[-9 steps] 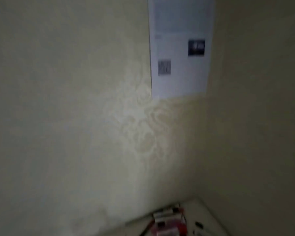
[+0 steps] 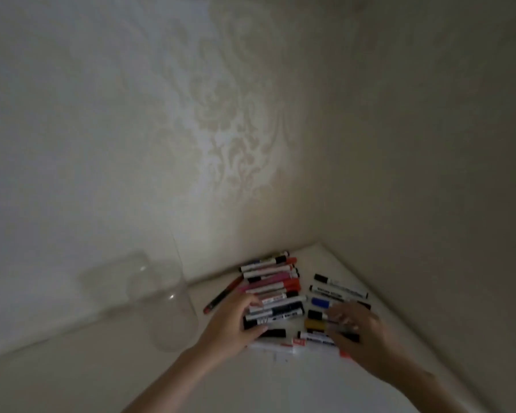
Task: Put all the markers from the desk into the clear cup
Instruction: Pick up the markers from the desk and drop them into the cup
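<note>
Several markers lie on a white desk (image 2: pixel 268 383) in the corner of two walls. One pile of markers (image 2: pixel 276 283) with red, pink and black caps lies at the back. A second group of markers (image 2: pixel 337 290) lies to its right. A red marker (image 2: pixel 222 295) lies alone to the left. My left hand (image 2: pixel 236 320) rests on the near end of the pile, fingers curled over black-capped markers. My right hand (image 2: pixel 361 332) lies on the right group, blurred. The clear cup (image 2: pixel 164 305) stands upright left of the markers, with nothing visible inside.
Pale patterned wallpaper covers both walls, which meet right behind the markers. The desk's right edge runs along the right wall. The scene is dim.
The view has tilted down from the wall and a paper sheet to the desk. Both hands, the cup and the whole marker pile have come into view.
</note>
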A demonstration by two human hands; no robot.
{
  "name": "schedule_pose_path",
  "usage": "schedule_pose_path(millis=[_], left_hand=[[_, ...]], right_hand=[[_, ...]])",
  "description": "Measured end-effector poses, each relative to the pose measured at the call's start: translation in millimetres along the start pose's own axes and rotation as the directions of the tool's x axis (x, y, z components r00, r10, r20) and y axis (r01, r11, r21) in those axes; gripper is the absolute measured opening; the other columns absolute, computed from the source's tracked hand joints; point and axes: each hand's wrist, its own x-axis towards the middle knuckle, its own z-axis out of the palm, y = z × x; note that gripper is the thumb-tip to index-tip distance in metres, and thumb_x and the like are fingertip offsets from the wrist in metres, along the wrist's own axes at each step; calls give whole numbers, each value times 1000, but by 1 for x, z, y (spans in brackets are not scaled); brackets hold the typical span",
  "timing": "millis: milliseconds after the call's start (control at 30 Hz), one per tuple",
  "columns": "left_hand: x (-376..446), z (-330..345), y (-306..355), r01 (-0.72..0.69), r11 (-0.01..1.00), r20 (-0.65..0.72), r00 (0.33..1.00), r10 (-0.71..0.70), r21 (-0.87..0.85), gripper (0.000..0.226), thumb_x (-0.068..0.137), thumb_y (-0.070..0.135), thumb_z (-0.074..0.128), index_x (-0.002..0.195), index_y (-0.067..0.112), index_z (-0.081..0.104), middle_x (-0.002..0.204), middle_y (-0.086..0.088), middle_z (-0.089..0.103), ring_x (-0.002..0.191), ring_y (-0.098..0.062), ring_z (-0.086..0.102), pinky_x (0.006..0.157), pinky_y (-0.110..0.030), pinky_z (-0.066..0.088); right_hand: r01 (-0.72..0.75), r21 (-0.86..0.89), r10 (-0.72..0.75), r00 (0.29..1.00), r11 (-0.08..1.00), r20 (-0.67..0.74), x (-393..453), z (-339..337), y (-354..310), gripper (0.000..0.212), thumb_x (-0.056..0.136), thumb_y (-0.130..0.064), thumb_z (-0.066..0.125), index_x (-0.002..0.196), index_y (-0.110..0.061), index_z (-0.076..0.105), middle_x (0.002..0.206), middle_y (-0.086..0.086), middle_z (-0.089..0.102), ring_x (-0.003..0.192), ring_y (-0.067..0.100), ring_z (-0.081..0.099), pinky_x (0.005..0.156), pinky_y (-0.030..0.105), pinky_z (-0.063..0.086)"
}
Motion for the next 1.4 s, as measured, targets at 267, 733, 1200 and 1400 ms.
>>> schedule_pose_path(millis=[267, 733, 1200, 1400], left_hand=[[-24, 28, -60, -37, 975, 17, 999, 34, 219, 42, 74, 31, 84, 112, 21, 70, 116, 7, 56, 107, -5, 57, 94, -13, 41], [-56, 21, -59, 124, 974, 16, 991, -130, 188, 37, 80, 24, 80, 115, 22, 67, 111, -4, 59, 101, -17, 61, 91, -26, 47], [-64, 16, -62, 109, 986, -126, 984, -124, -123, 27, 84, 13, 76, 94, 36, 67, 102, 9, 74, 95, -6, 69, 89, -22, 52], [-48, 0, -37, 64, 941, -279, 946, -162, -332, 25, 87, 0, 71, 92, 24, 70, 83, 0, 74, 66, 2, 71, 74, -20, 55]], right_hand=[[86, -398, -152, 979, 913, -137, -35, 36, 79, 41, 83, -41, 65, 122, -36, 54, 129, -8, 57, 111, 17, 56, 89, 38, 47], [-101, -472, 54, 992, 876, -113, -41, 37, 77, 41, 86, -59, 48, 122, -41, 55, 135, -5, 50, 122, 23, 41, 99, 42, 34], [2, -440, -60, 991, 898, -117, -47, 47, 77, 38, 82, -61, 45, 103, -32, 58, 107, -6, 64, 87, 19, 58, 78, 39, 51], [5, -350, -48, 992, 937, -116, -53, 46, 65, 22, 83, -34, 65, 103, -24, 66, 114, 3, 60, 91, 23, 63, 79, 40, 57]])
